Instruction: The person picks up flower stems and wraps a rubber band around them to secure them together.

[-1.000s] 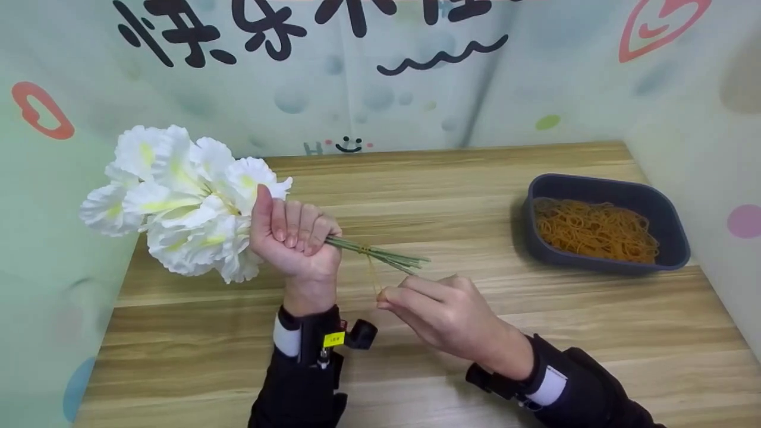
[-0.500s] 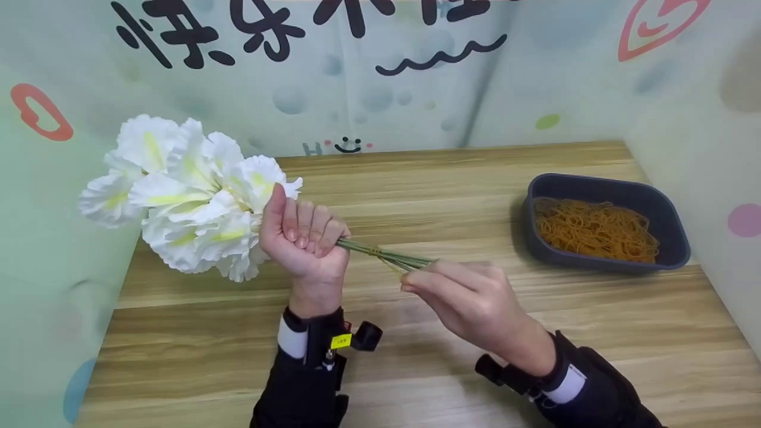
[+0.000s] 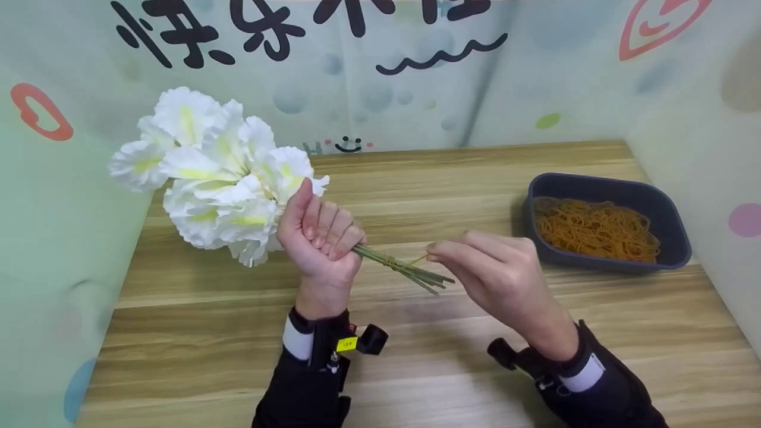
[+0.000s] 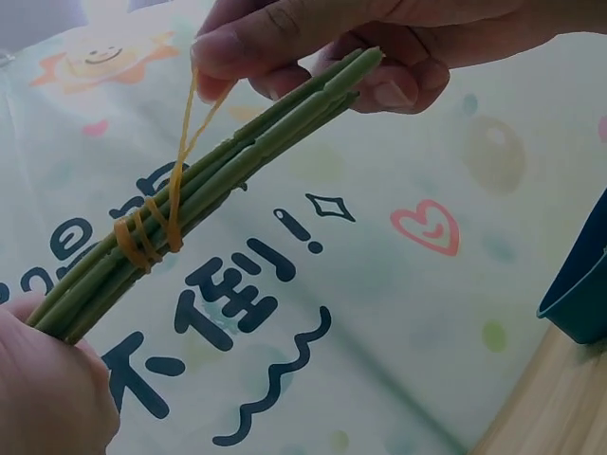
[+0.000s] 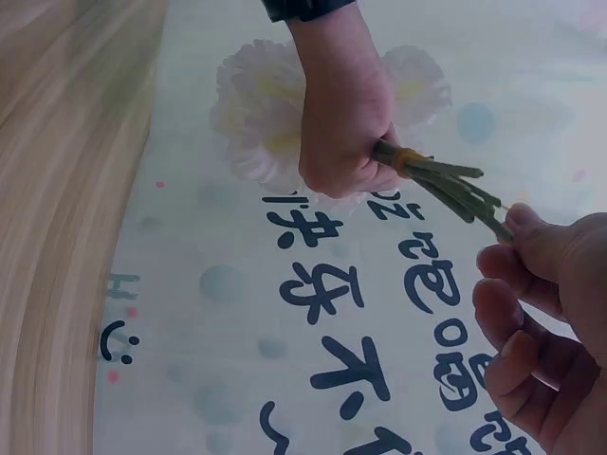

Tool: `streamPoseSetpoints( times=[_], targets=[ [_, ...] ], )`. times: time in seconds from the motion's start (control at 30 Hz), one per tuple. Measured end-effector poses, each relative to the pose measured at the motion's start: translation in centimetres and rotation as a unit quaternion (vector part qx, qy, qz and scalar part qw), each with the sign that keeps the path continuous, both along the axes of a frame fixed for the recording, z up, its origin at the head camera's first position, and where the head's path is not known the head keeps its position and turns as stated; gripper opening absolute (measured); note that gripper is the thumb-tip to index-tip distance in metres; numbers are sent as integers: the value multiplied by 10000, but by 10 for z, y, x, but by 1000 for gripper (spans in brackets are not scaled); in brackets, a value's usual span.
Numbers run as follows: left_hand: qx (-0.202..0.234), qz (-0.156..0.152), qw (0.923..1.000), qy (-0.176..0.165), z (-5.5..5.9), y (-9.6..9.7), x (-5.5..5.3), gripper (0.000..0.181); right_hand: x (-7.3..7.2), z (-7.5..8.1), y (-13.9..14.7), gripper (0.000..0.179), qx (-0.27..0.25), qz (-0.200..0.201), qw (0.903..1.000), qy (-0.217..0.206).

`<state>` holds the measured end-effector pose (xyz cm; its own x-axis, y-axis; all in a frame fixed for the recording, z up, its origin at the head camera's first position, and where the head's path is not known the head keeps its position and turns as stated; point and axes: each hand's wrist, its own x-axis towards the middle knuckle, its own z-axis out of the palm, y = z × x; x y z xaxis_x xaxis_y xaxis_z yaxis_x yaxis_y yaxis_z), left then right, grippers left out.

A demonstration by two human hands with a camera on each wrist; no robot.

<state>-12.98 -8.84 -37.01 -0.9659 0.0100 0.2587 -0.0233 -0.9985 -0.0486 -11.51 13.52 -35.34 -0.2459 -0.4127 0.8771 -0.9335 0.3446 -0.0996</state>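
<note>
My left hand (image 3: pixel 324 238) grips a bunch of white flowers (image 3: pixel 223 172) by the green stems (image 4: pixel 204 194), blooms to the left and stem ends out to the right. A yellow-brown rubber band (image 4: pixel 142 237) is wound several times around the stems just past the left hand. Thumb and forefinger of my right hand (image 3: pixel 502 279) pinch a loop of this band. In the left wrist view the loop is stretched away from the stems into two strands. The right wrist view shows the right fingertips (image 5: pixel 520 223) close by the stem ends.
A dark blue box (image 3: pixel 606 264) filled with loose rubber bands (image 3: pixel 594 229) stands at the right on the wooden table (image 3: pixel 416 368). A printed cloth backdrop (image 3: pixel 416 113) with writing and drawings closes off the back and sides.
My right hand has swung the stretched loop from below the stems, past their ends, to above right of them. The left hand has shifted right and slightly up with the flowers.
</note>
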Motion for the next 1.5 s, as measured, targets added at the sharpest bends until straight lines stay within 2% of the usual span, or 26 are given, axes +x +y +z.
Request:
streamPoseSetpoints(
  times=[0.17,0.37,0.47,0.6,0.73,0.87,1.0,1.1,1.27,1.43,1.5],
  targets=[
    [172,-684,9973,197,0,5,2,57,-4,0,4,15,14,-95,9999,-110],
    [-104,-1222,9921,277,0,20,7,61,-14,-6,8,19,114,-160,9990,-399],
    [-153,-1351,9901,342,0,26,8,62,-20,-11,11,19,170,-138,9980,-590],
    [-22,-1320,9903,440,2,28,11,61,-28,-19,12,20,251,-70,9961,-842],
    [123,-1231,9907,567,1,29,11,61,-36,-27,10,18,408,11,9932,-1086],
    [423,-1015,9913,729,1,28,11,60,-39,-35,5,9,620,203,9898,-1270],
    [696,-557,9923,856,0,26,10,59,-40,-43,-3,15,717,413,9892,-1209],
    [809,-141,9929,859,-1,23,9,58,-39,-49,-9,16,652,558,9873,-1334],
    [964,439,9911,801,-3,16,6,58,-32,-58,-18,14,708,460,9826,-1654],
    [1057,709,9891,744,-4,5,2,60,-19,-61,-31,13,892,338,9771,-1902],
    [1112,774,9885,671,-4,0,1,63,-16,-63,-36,16,982,241,9773,-1862]
  ],
)
